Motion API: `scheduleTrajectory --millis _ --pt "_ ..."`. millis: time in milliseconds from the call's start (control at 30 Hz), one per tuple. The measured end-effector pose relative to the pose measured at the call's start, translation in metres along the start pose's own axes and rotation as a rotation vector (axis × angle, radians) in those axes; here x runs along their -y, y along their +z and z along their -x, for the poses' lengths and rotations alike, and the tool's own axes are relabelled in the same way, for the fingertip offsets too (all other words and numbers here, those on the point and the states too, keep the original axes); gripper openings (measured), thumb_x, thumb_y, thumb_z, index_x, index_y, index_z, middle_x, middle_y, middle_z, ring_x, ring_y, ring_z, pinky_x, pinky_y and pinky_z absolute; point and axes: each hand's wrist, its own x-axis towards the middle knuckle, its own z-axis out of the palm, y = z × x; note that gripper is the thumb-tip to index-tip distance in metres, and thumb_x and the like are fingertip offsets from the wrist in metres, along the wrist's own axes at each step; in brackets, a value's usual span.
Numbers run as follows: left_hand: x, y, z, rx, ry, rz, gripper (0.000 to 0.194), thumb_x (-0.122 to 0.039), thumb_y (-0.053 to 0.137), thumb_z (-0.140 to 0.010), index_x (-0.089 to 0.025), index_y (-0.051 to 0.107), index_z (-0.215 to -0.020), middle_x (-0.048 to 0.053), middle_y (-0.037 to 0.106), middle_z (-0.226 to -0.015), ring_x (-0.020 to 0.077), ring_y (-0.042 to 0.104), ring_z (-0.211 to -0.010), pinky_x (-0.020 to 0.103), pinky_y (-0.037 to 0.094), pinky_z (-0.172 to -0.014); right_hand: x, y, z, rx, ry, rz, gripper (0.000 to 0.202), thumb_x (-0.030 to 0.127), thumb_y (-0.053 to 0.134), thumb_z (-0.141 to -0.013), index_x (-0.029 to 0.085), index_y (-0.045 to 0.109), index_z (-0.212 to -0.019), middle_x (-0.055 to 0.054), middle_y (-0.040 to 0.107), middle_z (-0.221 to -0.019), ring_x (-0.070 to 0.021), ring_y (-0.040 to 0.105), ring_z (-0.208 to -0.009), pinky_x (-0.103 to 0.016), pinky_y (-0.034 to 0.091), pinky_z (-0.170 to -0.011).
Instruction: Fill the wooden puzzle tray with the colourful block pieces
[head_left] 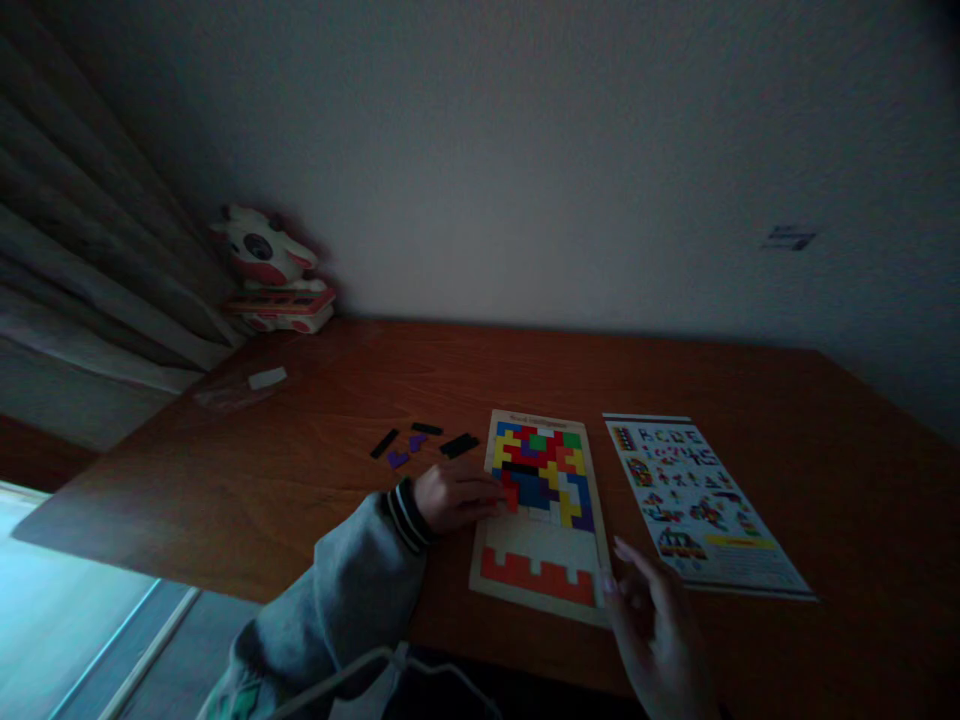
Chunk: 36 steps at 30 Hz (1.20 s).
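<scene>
A wooden puzzle board [540,541] lies on the table, its upper part filled with coloured block pieces and a row of orange-red pieces [536,577] along its bottom. Between them runs a bare strip. Reaching over the board's left edge, my left hand [454,495] has its fingers closed together at a red puzzle piece [512,497]; the fingers partly cover it. My right hand [652,630] is beside the lower right corner, fingers apart and holding nothing, with one fingertip at the board's edge. Several loose black pieces [459,445] and purple pieces [397,459] lie left of the board.
A printed pattern sheet [705,510] lies right of the board. At the back left stands a cow-shaped toy [274,270] near the curtain, with clear plastic wrapping [232,396] in front of it. A pale cable [375,655] crosses near my lap.
</scene>
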Motion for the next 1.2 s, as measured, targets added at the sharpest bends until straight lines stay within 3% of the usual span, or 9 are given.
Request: scheduleTrajectory --millis 133,233,467,833,967,1100,1200 --pt "-0.012 0.021 0.005 -0.054 0.118 0.008 0.021 -0.033 0.059 -0.097 -0.017 0.070 -0.104 0.005 0.076 -0.099 0.0153 0.071 -0.089 0.027 0.057 -0.085 0.003 0.000 -0.001 -0.002 -0.004 0.003 0.039 0.051 0.053 -0.093 0.024 0.058 -0.121 -0.005 0.062 -0.090 -0.0196 0.061 -0.075 -0.034 0.054 -0.069" --pt "-0.010 0.026 0.008 -0.040 0.120 -0.062 0.019 -0.032 0.057 -0.097 -0.020 0.072 -0.099 0.003 0.077 -0.098 0.0166 0.069 -0.090 0.029 0.057 -0.084 0.003 0.000 -0.002 0.001 -0.017 0.017 0.039 0.051 0.053 -0.093 0.024 0.058 -0.120 -0.006 0.062 -0.091 -0.0194 0.061 -0.075 -0.035 0.054 -0.069" --pt "-0.013 0.023 0.011 -0.079 0.112 -0.275 0.020 -0.037 0.061 -0.093 -0.022 0.073 -0.090 0.006 0.073 -0.108 0.0220 0.064 -0.100 0.035 0.056 -0.082 0.003 0.000 -0.002 0.009 -0.049 0.013 0.037 0.050 0.052 -0.094 0.024 0.057 -0.121 -0.007 0.062 -0.098 -0.0189 0.061 -0.075 -0.035 0.055 -0.069" --pt "-0.015 0.021 0.018 -0.101 0.039 -0.208 0.020 -0.029 0.057 -0.095 -0.019 0.074 -0.091 0.007 0.073 -0.111 0.0189 0.069 -0.096 0.031 0.060 -0.083 -0.001 0.002 -0.003 0.025 -0.124 0.027 0.033 0.048 0.051 -0.095 0.025 0.059 -0.118 -0.009 0.061 -0.108 -0.0182 0.065 -0.079 -0.033 0.057 -0.069" --pt "-0.011 0.002 0.017 -0.115 -0.104 -0.303 0.018 -0.026 0.058 -0.093 -0.021 0.073 -0.103 0.006 0.073 -0.112 0.0194 0.069 -0.098 0.034 0.059 -0.086 -0.003 0.002 -0.002 0.033 -0.111 0.017 0.034 0.048 0.051 -0.095 0.025 0.059 -0.118 -0.009 0.062 -0.108 -0.0192 0.065 -0.081 -0.034 0.058 -0.071" --pt "0.008 -0.015 0.032 -0.175 -0.506 -0.549 0.024 -0.027 0.053 -0.096 -0.022 0.070 -0.112 0.007 0.070 -0.119 0.0222 0.067 -0.106 0.039 0.055 -0.096 -0.004 0.003 -0.003 0.040 -0.108 -0.001 0.034 0.049 0.052 -0.095 0.025 0.060 -0.117 -0.009 0.063 -0.108 -0.0194 0.066 -0.081 -0.033 0.059 -0.069" --pt "0.022 -0.019 0.047 -0.209 -0.648 -0.619 0.029 -0.036 0.055 -0.095 -0.018 0.069 -0.113 0.012 0.069 -0.120 0.0283 0.066 -0.107 0.046 0.054 -0.095 -0.004 0.003 -0.003 0.050 -0.112 -0.008 0.034 0.049 0.052 -0.094 0.025 0.060 -0.117 -0.009 0.063 -0.108 -0.0192 0.065 -0.080 -0.033 0.059 -0.068"
